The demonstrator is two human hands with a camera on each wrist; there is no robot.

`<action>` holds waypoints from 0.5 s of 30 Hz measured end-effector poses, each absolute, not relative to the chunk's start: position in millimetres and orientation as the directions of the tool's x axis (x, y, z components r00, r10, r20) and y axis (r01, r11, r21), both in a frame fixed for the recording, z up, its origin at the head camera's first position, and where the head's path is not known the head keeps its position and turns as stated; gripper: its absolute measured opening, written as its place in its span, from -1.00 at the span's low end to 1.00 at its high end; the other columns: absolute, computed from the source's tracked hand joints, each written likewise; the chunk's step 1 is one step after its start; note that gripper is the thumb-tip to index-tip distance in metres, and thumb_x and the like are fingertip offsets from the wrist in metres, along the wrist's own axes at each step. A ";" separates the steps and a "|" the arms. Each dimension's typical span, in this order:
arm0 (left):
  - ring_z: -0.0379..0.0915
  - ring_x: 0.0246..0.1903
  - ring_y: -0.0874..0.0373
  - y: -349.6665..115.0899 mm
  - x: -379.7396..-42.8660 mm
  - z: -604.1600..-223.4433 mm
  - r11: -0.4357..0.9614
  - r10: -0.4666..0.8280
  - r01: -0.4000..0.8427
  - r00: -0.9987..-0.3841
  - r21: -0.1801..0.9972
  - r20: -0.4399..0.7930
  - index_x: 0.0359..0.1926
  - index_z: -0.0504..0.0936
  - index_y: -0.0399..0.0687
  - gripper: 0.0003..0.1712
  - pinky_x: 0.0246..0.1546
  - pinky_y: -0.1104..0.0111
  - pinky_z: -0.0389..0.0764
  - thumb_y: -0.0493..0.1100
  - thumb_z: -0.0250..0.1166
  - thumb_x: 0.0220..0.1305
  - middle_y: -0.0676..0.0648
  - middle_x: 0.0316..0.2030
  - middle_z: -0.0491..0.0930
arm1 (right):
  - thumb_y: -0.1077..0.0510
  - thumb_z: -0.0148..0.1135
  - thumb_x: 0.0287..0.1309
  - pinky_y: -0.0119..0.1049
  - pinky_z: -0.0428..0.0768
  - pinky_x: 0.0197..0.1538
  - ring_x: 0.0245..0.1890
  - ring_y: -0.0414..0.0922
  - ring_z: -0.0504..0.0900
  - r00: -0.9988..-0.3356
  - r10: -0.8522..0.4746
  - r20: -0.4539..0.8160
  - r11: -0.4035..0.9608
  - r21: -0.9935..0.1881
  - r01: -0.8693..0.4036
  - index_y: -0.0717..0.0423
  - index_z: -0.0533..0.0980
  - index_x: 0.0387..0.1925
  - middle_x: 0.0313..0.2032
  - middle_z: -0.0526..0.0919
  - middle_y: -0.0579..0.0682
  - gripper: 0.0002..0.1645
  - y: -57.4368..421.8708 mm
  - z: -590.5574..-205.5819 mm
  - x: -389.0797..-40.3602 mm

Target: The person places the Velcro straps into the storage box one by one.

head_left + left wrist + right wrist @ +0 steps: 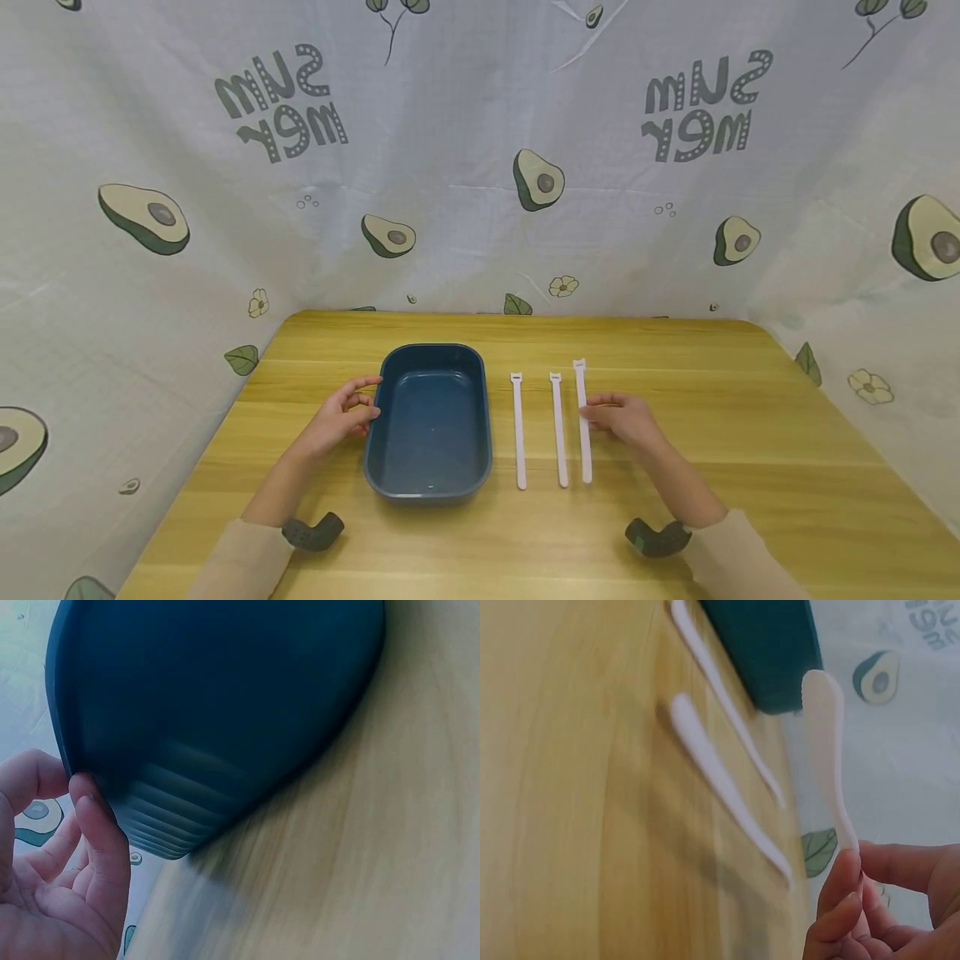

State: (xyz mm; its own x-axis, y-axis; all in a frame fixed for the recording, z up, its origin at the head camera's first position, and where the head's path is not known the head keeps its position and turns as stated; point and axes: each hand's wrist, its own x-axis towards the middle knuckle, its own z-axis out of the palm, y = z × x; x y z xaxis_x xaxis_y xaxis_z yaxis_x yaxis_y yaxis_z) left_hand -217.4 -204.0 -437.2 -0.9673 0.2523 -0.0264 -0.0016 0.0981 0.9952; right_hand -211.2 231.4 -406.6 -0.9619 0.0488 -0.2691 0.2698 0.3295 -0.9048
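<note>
A dark blue rectangular plastic bin stands on the table, left of the middle. At its left rim, my left hand pinches the edge between thumb and fingers; the left wrist view shows the ribbed corner of the bin close by. To the right, my right hand pinches a white cable strap with a slotted head. In the right wrist view this strap rises from the fingertips, slightly bent. Two similar straps, a left one and a middle one, lie lengthwise between bin and right hand.
The wooden table reaches back to a white curtain printed with avocados, leaves and mirrored lettering. A dark curved wrist device sits at each sleeve, the left one in front of the bin's near left corner and the right one near the table's front.
</note>
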 end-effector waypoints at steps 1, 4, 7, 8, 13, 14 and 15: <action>0.34 -0.51 0.20 -204.0 -217.3 -436.9 0.094 0.252 -0.002 -0.967 0.996 -0.026 0.36 0.23 -0.29 -0.38 -0.43 0.42 0.45 -0.37 0.18 0.31 -0.10 -0.28 0.37 | 0.16 0.30 0.21 -0.33 0.52 -0.29 -0.41 -0.23 0.64 -0.963 0.044 -0.267 0.335 -0.904 0.266 0.38 0.46 0.01 -0.37 0.66 -0.10 -0.56 229.3 -405.3 -210.5; 0.34 -0.51 0.20 -204.2 -216.7 -435.8 0.091 0.256 0.003 -0.967 0.996 -0.021 0.36 0.23 -0.30 -0.38 -0.43 0.42 0.45 -0.36 0.18 0.31 -0.09 -0.28 0.37 | 0.13 0.30 0.22 -0.32 0.53 -0.29 -0.38 -0.22 0.65 -0.966 0.026 -0.258 0.338 -0.907 0.251 0.35 0.47 0.01 -0.34 0.67 -0.10 -0.56 223.6 -401.7 -209.0; 0.34 -0.51 0.20 -204.1 -216.5 -435.7 0.090 0.255 0.002 -0.967 0.996 -0.021 0.37 0.23 -0.30 -0.38 -0.43 0.41 0.45 -0.36 0.18 0.32 -0.09 -0.28 0.37 | 0.12 0.31 0.22 -0.33 0.54 -0.32 -0.37 -0.21 0.64 -0.968 0.013 -0.252 0.329 -0.913 0.242 0.33 0.48 0.01 -0.33 0.67 -0.10 -0.56 218.8 -397.8 -207.5; 0.34 -0.50 0.19 -204.1 -216.4 -435.8 0.090 0.257 0.003 -0.966 0.996 -0.021 0.37 0.22 -0.30 -0.37 -0.43 0.41 0.45 -0.36 0.18 0.32 -0.09 -0.28 0.37 | 0.12 0.31 0.21 -0.34 0.54 -0.33 -0.37 -0.20 0.64 -0.968 0.010 -0.252 0.318 -0.916 0.242 0.33 0.48 0.01 -0.33 0.67 -0.10 -0.57 217.5 -396.7 -207.1; 0.35 -0.50 0.18 -203.8 -216.3 -436.7 0.102 0.250 0.004 -0.968 0.995 -0.022 0.36 0.23 -0.29 -0.37 -0.42 0.40 0.46 -0.35 0.19 0.31 -0.10 -0.27 0.38 | 0.14 0.32 0.21 -0.36 0.54 -0.34 -0.37 -0.19 0.64 -0.965 0.000 -0.262 0.285 -0.925 0.251 0.33 0.47 0.00 -0.34 0.65 -0.10 -0.57 212.4 -393.0 -205.5; 0.35 -0.50 0.17 -204.0 -216.4 -437.0 0.104 0.253 0.007 -0.967 0.995 -0.020 0.36 0.23 -0.30 -0.37 -0.42 0.40 0.47 -0.35 0.18 0.31 -0.10 -0.27 0.38 | 0.14 0.32 0.20 -0.35 0.54 -0.34 -0.37 -0.19 0.64 -0.965 -0.002 -0.263 0.280 -0.926 0.252 0.33 0.48 0.00 -0.34 0.65 -0.09 -0.57 211.5 -392.5 -205.1; 0.35 -0.50 0.17 -204.2 -216.4 -437.3 0.105 0.251 0.007 -0.968 0.994 -0.020 0.36 0.23 -0.30 -0.38 -0.42 0.40 0.47 -0.35 0.18 0.31 -0.10 -0.27 0.38 | 0.14 0.33 0.20 -0.34 0.54 -0.33 -0.37 -0.19 0.64 -0.964 -0.003 -0.264 0.276 -0.927 0.253 0.34 0.48 0.00 -0.34 0.65 -0.09 -0.56 210.5 -391.9 -204.7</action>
State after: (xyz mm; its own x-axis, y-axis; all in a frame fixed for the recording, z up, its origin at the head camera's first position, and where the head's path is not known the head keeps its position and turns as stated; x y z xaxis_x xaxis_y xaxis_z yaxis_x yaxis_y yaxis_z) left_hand -216.4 -204.2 -437.3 -0.9678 0.2509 -0.0203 0.0065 0.1054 0.9944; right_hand -204.7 210.5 -391.9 -0.9645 -0.0029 -0.2642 0.2532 0.2759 -0.9272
